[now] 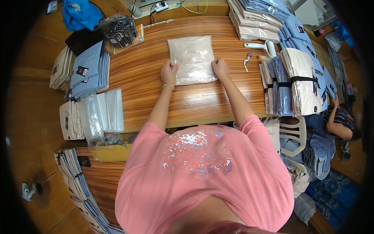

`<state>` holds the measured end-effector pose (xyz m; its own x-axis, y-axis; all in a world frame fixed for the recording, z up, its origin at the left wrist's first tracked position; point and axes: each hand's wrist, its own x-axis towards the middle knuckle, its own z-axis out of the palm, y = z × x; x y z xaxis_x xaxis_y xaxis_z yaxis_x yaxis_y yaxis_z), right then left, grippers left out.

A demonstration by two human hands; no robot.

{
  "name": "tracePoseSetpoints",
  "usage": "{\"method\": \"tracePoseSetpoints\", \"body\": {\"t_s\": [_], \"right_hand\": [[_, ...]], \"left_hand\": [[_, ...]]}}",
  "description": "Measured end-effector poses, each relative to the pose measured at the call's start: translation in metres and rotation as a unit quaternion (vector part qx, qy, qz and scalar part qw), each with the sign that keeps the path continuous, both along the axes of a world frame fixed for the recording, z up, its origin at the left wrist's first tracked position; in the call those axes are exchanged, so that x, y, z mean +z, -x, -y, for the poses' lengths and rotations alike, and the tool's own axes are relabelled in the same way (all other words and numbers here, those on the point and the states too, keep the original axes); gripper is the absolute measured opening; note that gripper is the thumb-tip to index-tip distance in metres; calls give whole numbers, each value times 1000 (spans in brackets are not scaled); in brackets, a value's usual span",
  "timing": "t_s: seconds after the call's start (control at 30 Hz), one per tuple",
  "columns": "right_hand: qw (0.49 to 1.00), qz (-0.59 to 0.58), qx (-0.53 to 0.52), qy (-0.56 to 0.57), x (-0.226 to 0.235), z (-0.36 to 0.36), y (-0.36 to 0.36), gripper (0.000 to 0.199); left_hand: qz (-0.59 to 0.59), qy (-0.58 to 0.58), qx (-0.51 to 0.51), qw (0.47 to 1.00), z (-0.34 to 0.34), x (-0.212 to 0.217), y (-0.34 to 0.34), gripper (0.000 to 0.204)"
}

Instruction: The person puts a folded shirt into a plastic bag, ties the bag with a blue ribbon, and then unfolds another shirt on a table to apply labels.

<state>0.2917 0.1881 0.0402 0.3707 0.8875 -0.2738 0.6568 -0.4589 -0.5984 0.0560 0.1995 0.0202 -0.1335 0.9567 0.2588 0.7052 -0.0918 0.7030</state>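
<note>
A folded beige garment in a clear plastic bag (193,58) lies flat on the wooden table (194,101) in front of me. My left hand (168,72) presses on the bag's near left edge. My right hand (221,68) holds the bag's near right edge. Both hands grip the plastic with fingers curled on it.
Stacks of folded blue and beige garments (87,70) and empty clear bags (105,111) lie at the left. Strapped bundles (292,82) and more stacks (259,17) stand at the right, next to small snips (247,60) and a white tool (261,46). Another person (341,121) sits at the far right.
</note>
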Motion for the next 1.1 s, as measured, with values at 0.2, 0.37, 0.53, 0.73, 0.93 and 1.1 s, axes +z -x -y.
{"method": "tracePoseSetpoints", "body": {"t_s": [0.2,0.37,0.53,0.73,0.93,1.1], "right_hand": [[954,179,54,-236,-19,9,11,16],[940,205,44,-269,-30,12,7,22],[944,244,74,-209,-34,27,-2,34],[937,270,134,-179,-44,30,-9,43],[953,238,146,-117,-40,33,-9,45],[959,-35,119,-256,-25,45,-31,48]], "left_hand": [[-64,-18,0,998,9,4,-3,21],[-195,29,-27,980,13,-10,14,37],[-247,123,-38,961,33,-16,14,47],[-276,142,-20,951,33,-15,9,51],[-266,196,-27,944,33,-11,12,55],[152,126,-45,979,33,-11,39,62]]}}
